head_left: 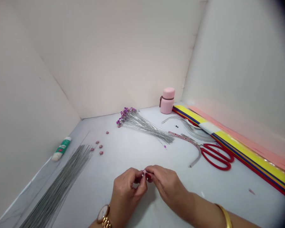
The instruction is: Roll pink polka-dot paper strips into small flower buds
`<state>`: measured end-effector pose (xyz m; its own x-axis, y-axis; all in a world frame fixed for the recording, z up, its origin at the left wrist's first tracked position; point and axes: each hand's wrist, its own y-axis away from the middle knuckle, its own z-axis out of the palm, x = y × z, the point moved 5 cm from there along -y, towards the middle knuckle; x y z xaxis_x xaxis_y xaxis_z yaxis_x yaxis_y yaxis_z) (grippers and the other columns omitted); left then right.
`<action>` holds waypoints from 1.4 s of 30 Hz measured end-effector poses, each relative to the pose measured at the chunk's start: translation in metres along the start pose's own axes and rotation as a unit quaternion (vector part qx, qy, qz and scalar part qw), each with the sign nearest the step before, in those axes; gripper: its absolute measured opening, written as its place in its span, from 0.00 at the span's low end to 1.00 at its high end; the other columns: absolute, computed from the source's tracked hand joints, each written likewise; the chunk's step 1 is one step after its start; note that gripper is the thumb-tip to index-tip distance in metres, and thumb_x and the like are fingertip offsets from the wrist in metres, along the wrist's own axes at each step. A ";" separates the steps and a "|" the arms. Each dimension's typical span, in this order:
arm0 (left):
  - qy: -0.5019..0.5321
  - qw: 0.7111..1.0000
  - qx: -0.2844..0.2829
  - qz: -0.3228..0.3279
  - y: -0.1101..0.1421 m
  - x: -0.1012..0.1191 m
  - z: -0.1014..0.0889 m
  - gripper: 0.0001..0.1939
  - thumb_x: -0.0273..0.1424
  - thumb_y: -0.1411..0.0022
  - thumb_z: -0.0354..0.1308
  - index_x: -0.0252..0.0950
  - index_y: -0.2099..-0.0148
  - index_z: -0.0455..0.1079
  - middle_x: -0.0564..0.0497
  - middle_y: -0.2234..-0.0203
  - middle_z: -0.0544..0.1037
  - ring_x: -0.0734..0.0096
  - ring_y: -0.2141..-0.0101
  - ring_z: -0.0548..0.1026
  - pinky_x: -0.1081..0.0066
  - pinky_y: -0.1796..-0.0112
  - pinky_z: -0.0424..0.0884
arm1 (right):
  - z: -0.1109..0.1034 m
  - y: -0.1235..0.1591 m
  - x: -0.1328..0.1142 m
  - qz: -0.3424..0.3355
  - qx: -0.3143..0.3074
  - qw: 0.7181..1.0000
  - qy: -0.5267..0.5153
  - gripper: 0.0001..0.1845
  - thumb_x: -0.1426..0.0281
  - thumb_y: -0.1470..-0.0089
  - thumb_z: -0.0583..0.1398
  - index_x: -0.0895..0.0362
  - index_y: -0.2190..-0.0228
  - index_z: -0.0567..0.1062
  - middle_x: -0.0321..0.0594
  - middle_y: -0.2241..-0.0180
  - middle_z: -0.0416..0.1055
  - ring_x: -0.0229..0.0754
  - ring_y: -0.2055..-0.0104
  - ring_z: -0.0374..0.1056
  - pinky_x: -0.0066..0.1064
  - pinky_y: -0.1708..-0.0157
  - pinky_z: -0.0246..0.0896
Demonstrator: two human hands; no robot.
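Note:
Near the front of the table, my left hand and my right hand meet fingertip to fingertip. Between them they pinch a small pale pink flower-like piece. Fingers cover most of it, so its exact shape is hard to make out. Several similar small pink flower pieces lie loose to the left, beyond my left hand. Farther back rests a bundle of silvery wire stems tipped with purple and pink heads.
On the left lie a sheaf of bare grey wires and a green-and-white glue tube. To the right are red-handled scissors, a curved patterned strip, clear tubing and stacked coloured sheets. A pink flask stands at the back.

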<state>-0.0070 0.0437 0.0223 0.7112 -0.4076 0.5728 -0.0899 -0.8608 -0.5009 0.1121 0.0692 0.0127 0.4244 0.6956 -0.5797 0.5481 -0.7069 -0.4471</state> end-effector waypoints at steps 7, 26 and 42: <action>0.126 0.989 -0.018 -0.077 -0.001 -0.006 0.001 0.04 0.25 0.45 0.52 0.35 0.69 0.68 0.52 0.78 0.75 0.74 0.76 0.74 0.76 0.73 0.70 | -0.006 -0.001 0.000 0.058 0.017 0.994 -0.093 0.11 0.72 0.43 0.48 0.56 0.62 0.68 0.40 0.68 0.71 0.37 0.67 0.68 0.28 0.66 0.63; 0.132 0.990 -0.010 -0.053 -0.002 -0.005 0.003 0.07 0.23 0.46 0.53 0.34 0.65 0.70 0.50 0.74 0.76 0.73 0.73 0.74 0.76 0.72 0.72 | -0.010 -0.002 0.006 0.059 0.032 0.991 -0.117 0.11 0.74 0.45 0.50 0.55 0.63 0.71 0.38 0.69 0.73 0.37 0.67 0.69 0.26 0.66 0.64; 0.249 0.957 -0.050 -0.139 -0.002 -0.016 0.010 0.06 0.26 0.44 0.52 0.34 0.65 0.69 0.49 0.71 0.77 0.71 0.70 0.75 0.73 0.68 0.72 | -0.011 -0.004 0.009 0.061 0.002 0.988 -0.143 0.13 0.71 0.44 0.50 0.55 0.59 0.70 0.38 0.68 0.73 0.36 0.68 0.69 0.26 0.65 0.64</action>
<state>-0.0114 0.0548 0.0080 0.2995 -0.2324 0.9254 -0.0298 -0.9717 -0.2344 0.1217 0.0796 0.0170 0.2662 0.5412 -0.7976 0.5028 -0.7840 -0.3641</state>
